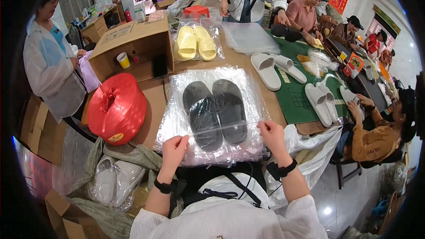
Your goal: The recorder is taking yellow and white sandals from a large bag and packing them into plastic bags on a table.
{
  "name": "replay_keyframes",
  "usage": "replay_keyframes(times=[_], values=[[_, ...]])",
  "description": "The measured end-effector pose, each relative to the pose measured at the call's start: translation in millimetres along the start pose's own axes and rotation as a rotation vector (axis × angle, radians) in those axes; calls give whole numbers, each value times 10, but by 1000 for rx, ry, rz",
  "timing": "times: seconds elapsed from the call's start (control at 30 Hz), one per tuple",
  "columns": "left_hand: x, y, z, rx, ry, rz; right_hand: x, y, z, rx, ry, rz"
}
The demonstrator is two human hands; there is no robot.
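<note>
A clear bag (226,128), its film drawn over black slippers (203,108), is pinched at opposite sides by the left hand (175,148) and right hand (272,136).

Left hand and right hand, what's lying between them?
In the head view, the lower ends of the black slippers lie between the left hand and the right hand, with clear plastic across them.

Red twine roll (117,110) blocking the left, cardboard box (139,31) behind, open air above black slippers (201,110)
</note>
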State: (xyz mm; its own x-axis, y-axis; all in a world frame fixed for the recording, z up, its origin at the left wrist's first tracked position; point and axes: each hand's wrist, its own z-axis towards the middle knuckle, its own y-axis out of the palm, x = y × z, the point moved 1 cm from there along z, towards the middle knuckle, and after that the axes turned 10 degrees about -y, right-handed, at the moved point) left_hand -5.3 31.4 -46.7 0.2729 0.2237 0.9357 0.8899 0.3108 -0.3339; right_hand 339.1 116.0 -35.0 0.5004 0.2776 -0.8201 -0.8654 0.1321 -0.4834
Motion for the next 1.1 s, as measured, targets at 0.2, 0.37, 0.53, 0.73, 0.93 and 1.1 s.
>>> replay_keyframes(times=[0.2,0.37,0.53,0.73,0.93,1.1], values=[[-67,100,145,-39,-119,193,-110,210,-71,146,-311,-646],[48,95,109,7,-107,262,-805,594,-294,-248,-881,-272],[-50,49,111,10,-111,217,-536,799,-353,-558,-860,-352],[87,39,71,82,-56,26,-80,525,-179,-341,-519,-200],[208,174,26,-11,-28,-423,-102,511,-179,-278,-521,-222],[293,153,66,-192,-322,-460,-98,505,-168,-263,-487,-175]])
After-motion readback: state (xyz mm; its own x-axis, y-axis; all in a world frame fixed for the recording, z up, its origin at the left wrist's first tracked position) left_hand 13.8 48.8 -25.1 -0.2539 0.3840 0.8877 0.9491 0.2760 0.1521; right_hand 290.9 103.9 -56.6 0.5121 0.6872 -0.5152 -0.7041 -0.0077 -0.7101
